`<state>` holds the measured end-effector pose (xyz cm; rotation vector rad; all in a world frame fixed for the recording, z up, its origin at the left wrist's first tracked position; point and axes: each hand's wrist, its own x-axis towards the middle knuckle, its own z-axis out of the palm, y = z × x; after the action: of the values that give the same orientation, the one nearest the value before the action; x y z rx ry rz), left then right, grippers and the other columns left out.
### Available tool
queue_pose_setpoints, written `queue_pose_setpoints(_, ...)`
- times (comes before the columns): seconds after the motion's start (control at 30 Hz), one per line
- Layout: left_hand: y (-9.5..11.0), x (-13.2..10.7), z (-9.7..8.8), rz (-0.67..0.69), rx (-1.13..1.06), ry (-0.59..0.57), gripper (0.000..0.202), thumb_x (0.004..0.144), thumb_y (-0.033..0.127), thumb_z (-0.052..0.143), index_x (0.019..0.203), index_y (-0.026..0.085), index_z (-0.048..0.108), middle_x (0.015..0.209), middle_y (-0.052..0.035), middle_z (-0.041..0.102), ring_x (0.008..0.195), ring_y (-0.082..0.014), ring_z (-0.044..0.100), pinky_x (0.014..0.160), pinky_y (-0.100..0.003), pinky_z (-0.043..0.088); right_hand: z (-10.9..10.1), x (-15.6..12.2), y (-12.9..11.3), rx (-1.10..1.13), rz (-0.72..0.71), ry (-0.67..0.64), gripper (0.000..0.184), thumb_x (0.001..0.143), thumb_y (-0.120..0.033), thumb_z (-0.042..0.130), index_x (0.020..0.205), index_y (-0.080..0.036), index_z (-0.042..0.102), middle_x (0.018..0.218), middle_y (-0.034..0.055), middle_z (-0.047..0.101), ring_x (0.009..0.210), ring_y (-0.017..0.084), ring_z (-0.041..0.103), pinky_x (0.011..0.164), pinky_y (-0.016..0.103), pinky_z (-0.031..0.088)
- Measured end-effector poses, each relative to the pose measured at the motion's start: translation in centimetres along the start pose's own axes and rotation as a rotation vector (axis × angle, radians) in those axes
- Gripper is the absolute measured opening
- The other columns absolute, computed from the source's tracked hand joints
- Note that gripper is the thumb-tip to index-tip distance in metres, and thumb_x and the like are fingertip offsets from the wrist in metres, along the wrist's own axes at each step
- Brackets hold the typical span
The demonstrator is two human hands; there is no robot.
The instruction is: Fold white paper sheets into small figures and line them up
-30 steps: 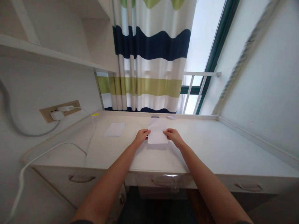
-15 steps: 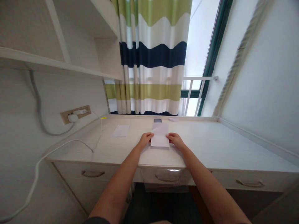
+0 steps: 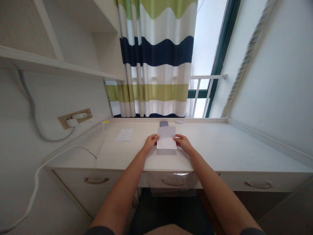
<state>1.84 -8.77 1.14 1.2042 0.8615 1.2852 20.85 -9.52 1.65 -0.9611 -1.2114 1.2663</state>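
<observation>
Left hand [image 3: 151,143] and right hand [image 3: 183,144] touch opposite edges of a white paper sheet [image 3: 166,138] on the pale surface [image 3: 220,147]. Second paper sheet [image 3: 124,134] lies beyond and left of left hand; dark flat device [image 3: 163,123] sits beyond both hands.

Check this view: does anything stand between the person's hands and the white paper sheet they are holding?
Nothing visible does: the left hand and right hand touch the side edges of the white paper sheet directly.

Thin matt paper sheet [image 3: 166,137], smooth pale laminate desk top [image 3: 220,147], soft striped cloth curtain [image 3: 156,75]
</observation>
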Motion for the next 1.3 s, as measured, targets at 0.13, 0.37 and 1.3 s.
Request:
queue_pose_setpoints(0.13,-0.13,0.23,-0.13,0.007,-0.027,-0.006,0.037,0.053,0.031,0.066,0.084,0.013,0.059,0.069,-0.0018,0.060,0.057,-0.0097,0.053,0.055,-0.022,0.042,-0.09,0.21,0.07,0.042,-0.002,-0.018,0.027,0.053,-0.024,0.066,0.078,-0.016,0.059,0.064,0.0007,0.062,0.055,0.011,0.055,0.055,0.024,0.044)
queue_pose_setpoints(0.37,-0.14,0.19,-0.12,0.070,-0.043,-0.051,0.023,0.057,0.022,0.058,0.077,0.014,0.063,0.059,0.0018,0.055,0.049,-0.0059,0.047,0.048,-0.018,0.034,0.03,0.02,-0.03,0.053,-0.040,-0.057,0.022,0.053,-0.023,0.063,0.073,-0.016,0.064,0.063,0.0002,0.061,0.056,0.010,0.054,0.056,0.024,0.042)
queue_pose_setpoints(1.3,-0.15,-0.37,0.51,-0.048,0.088,-0.107,0.029,0.053,0.029,0.068,0.073,0.010,0.060,0.074,-0.0064,0.062,0.061,-0.0119,0.056,0.059,-0.025,0.044,0.58,-0.35,0.51,-0.032,-0.008,-0.168,0.027,0.051,-0.027,0.070,0.070,-0.017,0.053,0.065,-0.0002,0.061,0.062,0.012,0.058,0.060,0.025,0.048)
